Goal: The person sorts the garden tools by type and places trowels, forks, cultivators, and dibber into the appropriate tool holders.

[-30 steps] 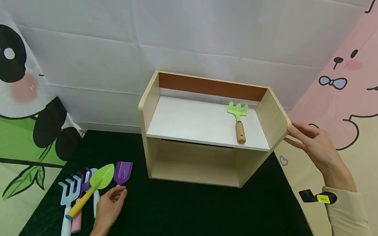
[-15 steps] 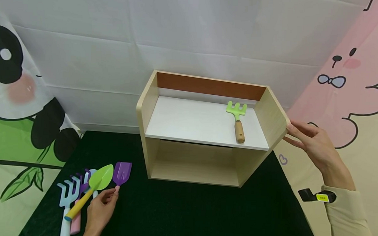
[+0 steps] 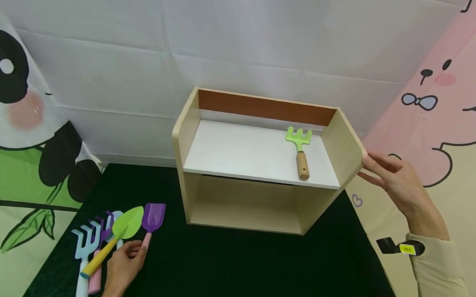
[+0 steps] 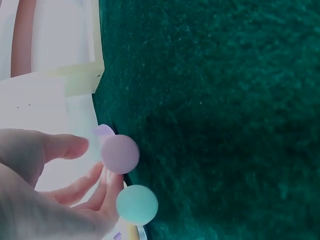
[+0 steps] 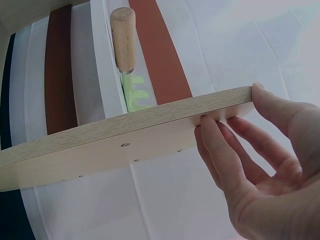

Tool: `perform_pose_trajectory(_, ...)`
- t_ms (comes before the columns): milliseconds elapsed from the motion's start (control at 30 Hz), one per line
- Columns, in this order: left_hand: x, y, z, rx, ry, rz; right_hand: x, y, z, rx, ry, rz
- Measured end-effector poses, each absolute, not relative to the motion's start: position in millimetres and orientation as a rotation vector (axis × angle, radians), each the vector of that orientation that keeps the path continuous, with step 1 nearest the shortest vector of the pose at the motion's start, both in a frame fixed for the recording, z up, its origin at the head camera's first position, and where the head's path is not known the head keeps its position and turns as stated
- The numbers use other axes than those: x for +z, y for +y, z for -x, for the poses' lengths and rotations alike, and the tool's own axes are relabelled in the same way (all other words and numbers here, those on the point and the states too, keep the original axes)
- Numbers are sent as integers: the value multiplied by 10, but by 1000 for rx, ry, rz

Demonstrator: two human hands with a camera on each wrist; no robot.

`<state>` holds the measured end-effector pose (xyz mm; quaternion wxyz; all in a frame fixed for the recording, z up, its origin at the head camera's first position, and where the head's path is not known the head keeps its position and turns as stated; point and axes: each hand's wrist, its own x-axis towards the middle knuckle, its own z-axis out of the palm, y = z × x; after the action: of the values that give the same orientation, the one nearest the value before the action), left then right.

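Observation:
At the lower left, my left hand (image 3: 120, 267) lies beside the pink handle of a purple toy shovel (image 3: 154, 216). In the left wrist view the thumb stands off the pink handle (image 4: 120, 154), and the other fingers reach beside it. A pale green round handle end (image 4: 137, 205) is just below. My right hand (image 3: 402, 187) holds the front edge of a wooden shelf unit's (image 3: 350, 152) right side panel, thumb on the edge and fingers against the outer face. A green toy fork (image 3: 299, 139) with a wooden handle lies on the white upper shelf.
Left of my left hand lie a green trowel (image 3: 128, 223) with a yellow handle, a light blue rake (image 3: 87, 243) and purple tools partly covered by it. A dark green cloth (image 3: 218, 270) covers the table. White sheeting (image 3: 118, 74) hangs behind the shelf unit.
My left hand has slid slightly left and down, uncovering more of the shovel's pink handle. The shovel stays about where it was. My right hand keeps its place on the shelf unit.

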<state>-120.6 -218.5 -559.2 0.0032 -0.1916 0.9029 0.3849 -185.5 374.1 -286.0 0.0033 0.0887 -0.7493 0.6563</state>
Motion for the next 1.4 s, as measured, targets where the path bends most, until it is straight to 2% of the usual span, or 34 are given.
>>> perform_pose_trajectory(567,-5533,-2267,1343,1037,2624,418,-2864,3726,1871,2062,-2345,-273)
perform_pose_trajectory(1400,-5626,-2276,1323,1447,2139,659,-2887,3756,1871,2026,-2357,-245)
